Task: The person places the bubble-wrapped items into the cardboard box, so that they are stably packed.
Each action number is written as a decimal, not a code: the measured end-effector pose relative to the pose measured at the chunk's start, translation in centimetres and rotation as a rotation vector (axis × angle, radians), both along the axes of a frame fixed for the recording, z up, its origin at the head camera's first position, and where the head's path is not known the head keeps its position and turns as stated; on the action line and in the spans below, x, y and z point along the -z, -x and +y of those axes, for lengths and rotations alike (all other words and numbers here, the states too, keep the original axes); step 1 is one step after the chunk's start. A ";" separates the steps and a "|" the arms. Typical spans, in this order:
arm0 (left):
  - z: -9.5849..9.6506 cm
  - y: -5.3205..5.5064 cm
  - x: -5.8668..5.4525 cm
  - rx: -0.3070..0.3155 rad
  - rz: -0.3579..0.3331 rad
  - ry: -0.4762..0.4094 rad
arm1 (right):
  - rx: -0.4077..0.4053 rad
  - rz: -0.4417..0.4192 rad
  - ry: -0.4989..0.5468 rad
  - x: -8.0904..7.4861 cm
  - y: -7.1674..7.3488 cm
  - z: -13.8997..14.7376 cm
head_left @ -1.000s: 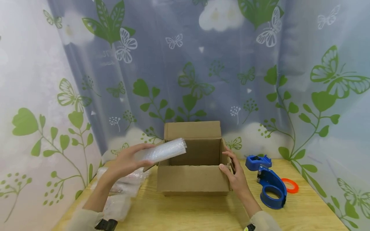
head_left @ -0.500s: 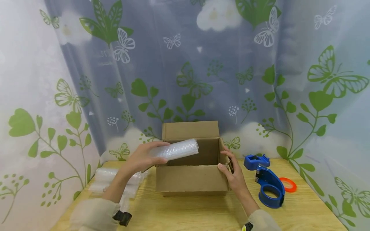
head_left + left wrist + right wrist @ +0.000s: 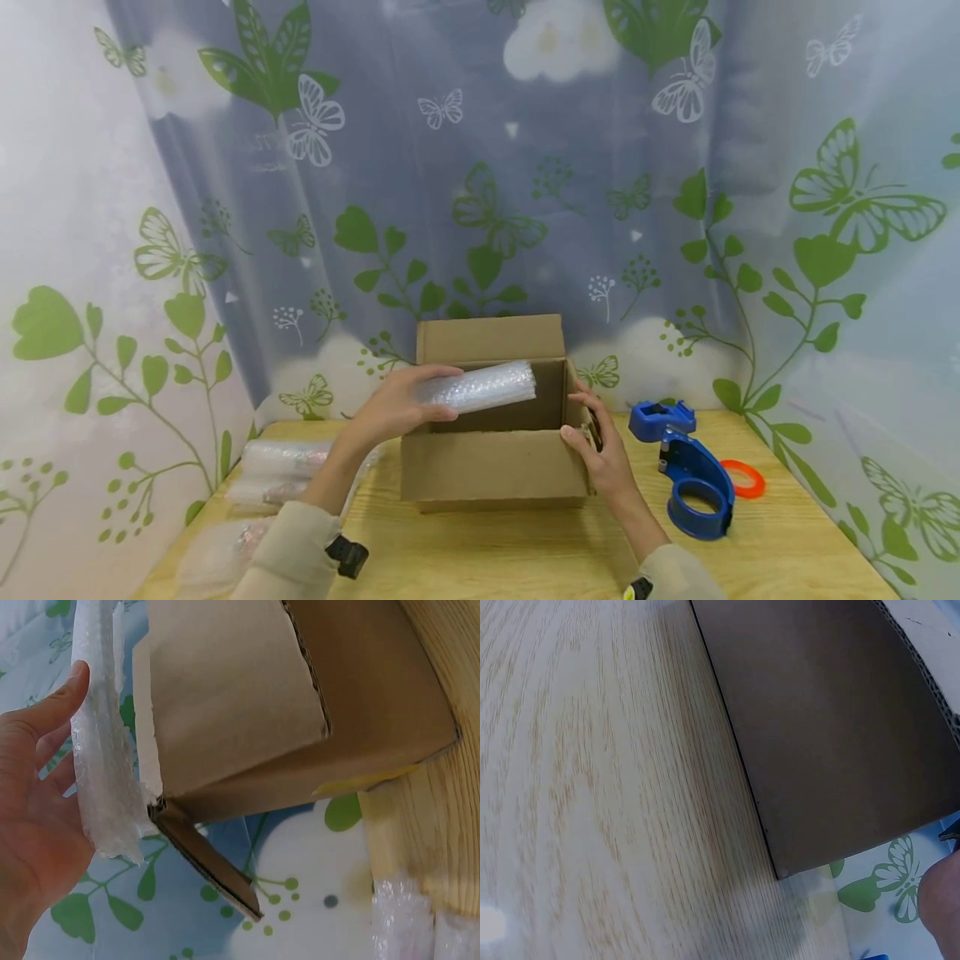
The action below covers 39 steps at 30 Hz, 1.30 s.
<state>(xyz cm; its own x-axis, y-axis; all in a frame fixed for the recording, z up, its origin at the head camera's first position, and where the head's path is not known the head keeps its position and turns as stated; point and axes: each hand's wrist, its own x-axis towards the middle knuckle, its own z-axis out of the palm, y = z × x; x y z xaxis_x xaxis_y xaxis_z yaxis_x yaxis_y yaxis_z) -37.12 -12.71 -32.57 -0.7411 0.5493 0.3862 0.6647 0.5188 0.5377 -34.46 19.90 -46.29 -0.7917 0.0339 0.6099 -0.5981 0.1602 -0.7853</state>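
Note:
My left hand (image 3: 401, 404) grips a bubble-wrapped packet (image 3: 487, 387) between thumb and fingers. It holds the packet nearly level over the mouth of an open cardboard box (image 3: 495, 467). In the left wrist view the thumb presses on the near side of the bubble wrap (image 3: 105, 750), beside a box flap (image 3: 232, 690). What the wrap contains cannot be made out. At the box's right side my right hand (image 3: 607, 454) holds the flap and rim, thumb in front and fingers behind. Only a bit of that hand (image 3: 941, 900) shows in the right wrist view.
More bubble-wrapped packets (image 3: 277, 458) lie on the wooden table (image 3: 480, 550) at the left. To the right are a small blue tape dispenser (image 3: 660, 421), a larger blue tape dispenser (image 3: 697, 492) and an orange-red tape roll (image 3: 753, 479). A printed curtain (image 3: 480, 167) hangs behind.
My left hand has carried the wrapped packet rightward, from the box's left edge to over its opening. The right hand keeps its hold on the box. The view has shifted slightly.

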 end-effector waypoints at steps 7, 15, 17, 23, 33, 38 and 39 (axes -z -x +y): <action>1.4 0.6 0.7 -0.063 0.024 0.060 | -0.007 0.007 -0.005 0.1 0.0 -0.1; 2.8 1.3 2.2 -0.098 -0.039 0.060 | -0.007 0.021 -0.003 0.1 0.0 -0.2; 3.1 1.5 2.5 -0.070 -0.067 0.028 | -0.010 0.026 -0.001 0.1 0.1 -0.3; 3.5 2.0 2.9 -0.052 -0.066 0.010 | -0.004 0.023 0.011 0.0 0.2 -0.3; 4.1 2.7 3.6 -0.088 -0.050 0.024 | -0.016 0.025 0.022 0.3 0.2 -0.4; 4.4 2.8 4.0 -0.077 -0.040 0.031 | -0.014 0.015 0.034 0.3 0.0 -0.3; 4.4 2.9 4.0 -0.075 -0.037 0.031 | -0.016 0.015 0.035 0.3 0.0 -0.2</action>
<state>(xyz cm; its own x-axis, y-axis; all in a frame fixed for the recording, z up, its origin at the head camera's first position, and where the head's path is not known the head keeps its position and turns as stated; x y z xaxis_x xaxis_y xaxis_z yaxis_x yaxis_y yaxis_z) -40.00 -8.26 -36.59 -0.7938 0.5033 0.3414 0.6035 0.5829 0.5441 -34.45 19.69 -46.54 -0.7830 0.0434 0.6205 -0.6121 0.1231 -0.7811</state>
